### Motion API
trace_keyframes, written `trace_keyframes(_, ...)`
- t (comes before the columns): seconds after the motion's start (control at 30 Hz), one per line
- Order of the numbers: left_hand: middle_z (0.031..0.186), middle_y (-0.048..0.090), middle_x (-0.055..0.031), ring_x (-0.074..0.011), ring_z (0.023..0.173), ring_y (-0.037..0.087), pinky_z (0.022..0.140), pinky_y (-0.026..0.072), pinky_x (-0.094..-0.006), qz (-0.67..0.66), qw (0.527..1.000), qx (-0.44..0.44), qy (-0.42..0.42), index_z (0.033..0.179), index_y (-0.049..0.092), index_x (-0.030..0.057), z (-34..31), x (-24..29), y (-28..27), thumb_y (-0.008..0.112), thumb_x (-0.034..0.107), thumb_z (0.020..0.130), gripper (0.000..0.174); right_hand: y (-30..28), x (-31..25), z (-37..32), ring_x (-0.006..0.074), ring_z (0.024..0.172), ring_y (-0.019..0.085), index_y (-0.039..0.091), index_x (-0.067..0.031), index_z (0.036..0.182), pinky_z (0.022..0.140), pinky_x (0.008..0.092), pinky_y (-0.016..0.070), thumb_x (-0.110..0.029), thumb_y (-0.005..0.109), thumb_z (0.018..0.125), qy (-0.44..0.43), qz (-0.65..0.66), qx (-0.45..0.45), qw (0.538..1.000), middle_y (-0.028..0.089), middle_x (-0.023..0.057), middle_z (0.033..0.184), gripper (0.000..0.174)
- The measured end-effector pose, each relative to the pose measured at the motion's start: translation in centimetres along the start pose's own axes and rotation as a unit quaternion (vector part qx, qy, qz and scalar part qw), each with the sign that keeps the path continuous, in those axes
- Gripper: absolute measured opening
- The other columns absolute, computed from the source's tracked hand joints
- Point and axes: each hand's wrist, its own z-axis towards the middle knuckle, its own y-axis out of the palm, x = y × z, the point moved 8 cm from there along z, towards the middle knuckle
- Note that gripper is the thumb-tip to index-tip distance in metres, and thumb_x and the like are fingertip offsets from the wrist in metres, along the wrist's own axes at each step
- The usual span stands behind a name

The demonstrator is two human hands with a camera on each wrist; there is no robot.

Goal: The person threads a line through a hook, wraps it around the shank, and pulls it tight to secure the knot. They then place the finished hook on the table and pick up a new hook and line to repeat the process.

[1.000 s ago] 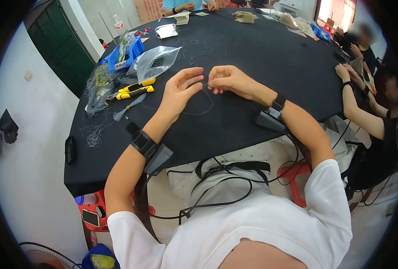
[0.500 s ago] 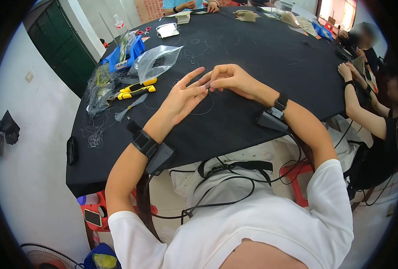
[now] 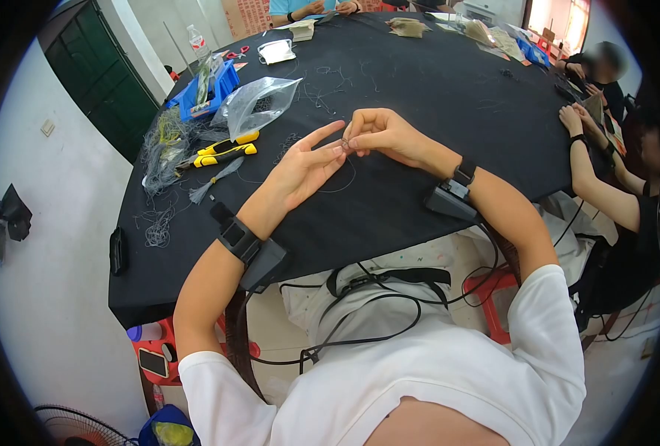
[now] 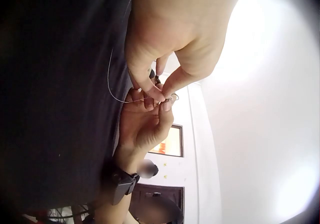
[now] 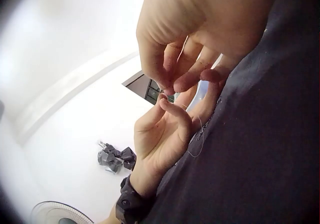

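Observation:
In the head view my left hand (image 3: pixel 300 172) and right hand (image 3: pixel 391 137) meet over the black tablecloth, fingertips together. The right thumb and index finger pinch a thin, pale thread (image 4: pixel 108 79). A tiny loop (image 4: pixel 175 97) of it stands out at the fingertips in the left wrist view. From the other side, the left thumb and index finger pinch at the same spot; the left middle finger is stretched out. A slack arc of thread hangs below the hands. What lies between the fingertips is mostly hidden.
Left of the hands lie yellow-and-black pliers (image 3: pixel 227 152), a tied grey thread bundle (image 3: pixel 217 178) and a tangled thread heap (image 3: pixel 168 145). Beyond are a clear plastic bag (image 3: pixel 259 108), a blue bin (image 3: pixel 226 80) and red-handled scissors (image 3: pixel 237 52). Other people sit around the table.
A second ago the left fingers were apart from the right ones. The left hand has moved right and turned, bringing its thumb and index finger to the right fingertips. The right hand has hardly moved.

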Motion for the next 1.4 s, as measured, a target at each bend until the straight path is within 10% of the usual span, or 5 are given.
trace_keyframes(0.37,0.080,0.064,-0.0032,-0.0069,0.070,0.057,0.063,0.0453,-0.0202,0.411,0.891,0.163,0.108,0.090,0.065,-0.0002,-1.3,3.4,0.1,0.065,0.026,0.085,0.027,-0.2,0.0,0.0,0.0073,0.067,0.055,0.058,-0.0043,0.083,0.060,0.0198,0.0427,-0.008,0.066,0.077,0.022,-0.089,0.024,0.996,0.063,0.0035,0.080,0.011)
trace_keyframes(1.4,0.095,0.065,-0.0037,-0.0055,0.080,0.059,0.063,0.0407,-0.0142,0.297,0.940,0.164,0.030,0.102,0.063,0.0045,-1.6,2.2,-0.4,0.064,0.017,0.085,0.021,-1.1,0.0,-0.1,0.0046,0.066,0.050,0.059,-0.0068,0.089,0.060,0.0181,0.0385,-0.014,0.064,0.083,0.030,-0.075,0.076,0.994,0.057,-0.0026,0.076,0.010)
